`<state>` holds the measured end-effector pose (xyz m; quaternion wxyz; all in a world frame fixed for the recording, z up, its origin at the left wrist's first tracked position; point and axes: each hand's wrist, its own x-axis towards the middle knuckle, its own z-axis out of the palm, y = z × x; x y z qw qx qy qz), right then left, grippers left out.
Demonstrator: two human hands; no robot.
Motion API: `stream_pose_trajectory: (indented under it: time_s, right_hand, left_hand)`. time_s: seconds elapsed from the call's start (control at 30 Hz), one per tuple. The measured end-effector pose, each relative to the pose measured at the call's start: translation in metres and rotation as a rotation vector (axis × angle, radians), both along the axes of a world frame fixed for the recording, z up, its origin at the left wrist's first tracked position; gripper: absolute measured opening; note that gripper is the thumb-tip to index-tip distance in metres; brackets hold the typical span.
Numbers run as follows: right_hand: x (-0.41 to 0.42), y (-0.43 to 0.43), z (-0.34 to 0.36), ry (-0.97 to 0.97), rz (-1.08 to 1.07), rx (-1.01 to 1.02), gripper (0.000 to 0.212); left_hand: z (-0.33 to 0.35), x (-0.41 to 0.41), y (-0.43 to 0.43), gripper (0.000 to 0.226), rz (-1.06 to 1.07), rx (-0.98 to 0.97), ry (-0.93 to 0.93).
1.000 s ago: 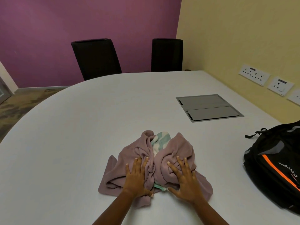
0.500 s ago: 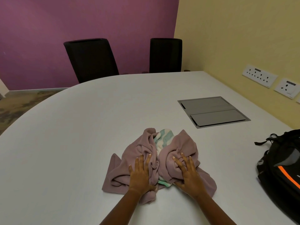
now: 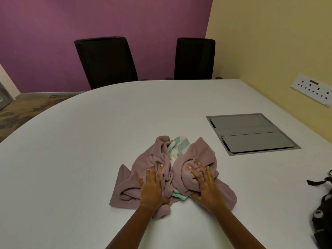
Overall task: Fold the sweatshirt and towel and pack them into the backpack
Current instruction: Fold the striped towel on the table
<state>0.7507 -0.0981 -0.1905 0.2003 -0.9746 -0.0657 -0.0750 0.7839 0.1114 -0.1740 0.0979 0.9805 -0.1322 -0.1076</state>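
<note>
Sweatshirt [image 3: 143, 163] mauve, crumpled, striped towel [image 3: 179, 146] poking thru (L hand [image 3: 154, 192], R hand [image 3: 206, 190] fingers [image 3: 153, 175] spread flat atop).

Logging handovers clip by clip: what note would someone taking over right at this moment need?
Hands: left hand open, flat on the left bunch of the sweatshirt; right hand open, flat on its right bunch.
Things: sweatshirt crumpled on the table near the person; striped towel tucked inside it, ends showing; backpack on the table at right, mostly out of frame.
Done: nothing folded or packed.
Left: pull the towel free, fold both, pack them into the backpack.
</note>
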Motion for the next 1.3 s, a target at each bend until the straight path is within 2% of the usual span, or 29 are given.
stream_pose_trajectory:
  time_s: [0.27, 0.43, 0.5, 0.63, 0.73, 0.8, 0.9, 1.0, 1.17, 1.3]
  right_hand:
    - [0.053, -0.01, -0.004, -0.062, 0.014, 0.006, 0.115]
    - [0.075, -0.013, 0.017, 0.072, -0.02, -0.117, 0.094]
    - [0.079, -0.01, 0.034, 0.149, -0.024, -0.124, 0.093]
    - [0.089, 0.005, 0.069, 0.011, -0.041, 0.013, 0.09]
    - [0.106, 0.019, 0.095, -0.142, -0.01, 0.144, 0.07]
    - [0.12, 0.033, 0.112, -0.149, 0.029, 0.235, 0.07]
    - [0.141, 0.054, 0.126, -0.127, 0.075, 0.281, 0.049]
    - [0.16, 0.068, 0.126, 0.036, 0.044, 0.255, 0.045]
    - [0.18, 0.072, 0.106, 0.32, -0.155, 0.138, 0.045]
    - [0.177, 0.071, 0.093, 0.381, -0.325, 0.018, 0.059]
  left_hand:
    - [0.003, 0.047, -0.01, 0.119, 0.02, -0.046, -0.003]
    - [0.002, 0.071, -0.013, 0.121, 0.024, -0.059, 0.003]
    - [0.001, 0.076, -0.012, 0.124, 0.025, -0.067, 0.025]
    - [-0.001, 0.081, -0.005, 0.133, -0.001, -0.094, 0.044]
    - [0.004, 0.083, -0.002, 0.137, -0.033, -0.162, -0.068]
    - [0.014, 0.085, -0.003, 0.13, -0.028, -0.276, -0.162]
    - [0.031, 0.093, -0.013, 0.109, -0.058, -0.442, -0.301]
    - [0.045, 0.103, -0.024, 0.11, -0.085, -0.419, -0.416]
    - [0.056, 0.108, -0.033, 0.14, -0.122, -0.279, -0.28]
    - [0.053, 0.105, -0.037, 0.149, -0.131, -0.261, -0.195]
